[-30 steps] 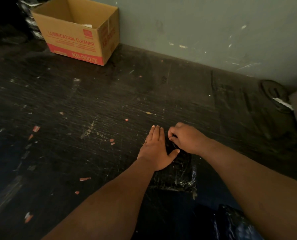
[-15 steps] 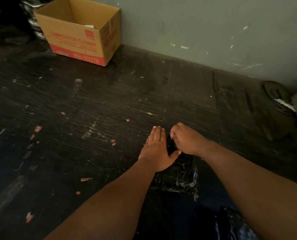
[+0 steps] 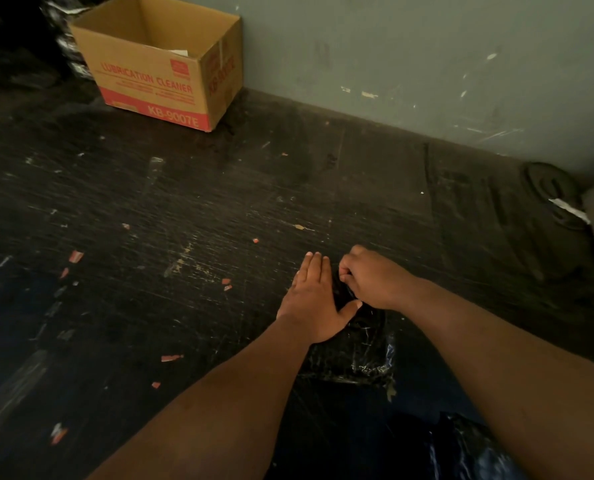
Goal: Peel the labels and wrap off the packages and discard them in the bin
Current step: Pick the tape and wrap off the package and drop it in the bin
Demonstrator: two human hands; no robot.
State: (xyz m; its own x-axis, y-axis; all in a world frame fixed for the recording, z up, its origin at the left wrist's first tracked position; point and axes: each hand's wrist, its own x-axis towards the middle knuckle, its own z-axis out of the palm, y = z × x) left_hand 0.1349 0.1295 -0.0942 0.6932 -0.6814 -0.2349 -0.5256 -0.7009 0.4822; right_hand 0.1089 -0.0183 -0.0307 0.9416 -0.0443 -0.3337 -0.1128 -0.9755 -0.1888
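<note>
A black package (image 3: 356, 351) wrapped in shiny film lies on the dark floor in front of me. My left hand (image 3: 314, 299) presses flat on its far left part, fingers straight and thumb spread. My right hand (image 3: 373, 280) is curled at the package's far edge, fingertips pinching at the wrap there; what it pinches is hidden under the fingers. An open cardboard box (image 3: 160, 64) printed "LUBRICATION CLEANER" stands at the back left against the wall.
Small red and white label scraps (image 3: 75, 256) litter the floor to the left. Another black wrapped package (image 3: 461, 448) lies at the bottom right. A dark round object with a white strip (image 3: 553, 195) sits at the right by the grey wall (image 3: 409, 57).
My right hand has curled tighter at the package's far edge. The left hand stays pressed flat. The view has shifted slightly.
</note>
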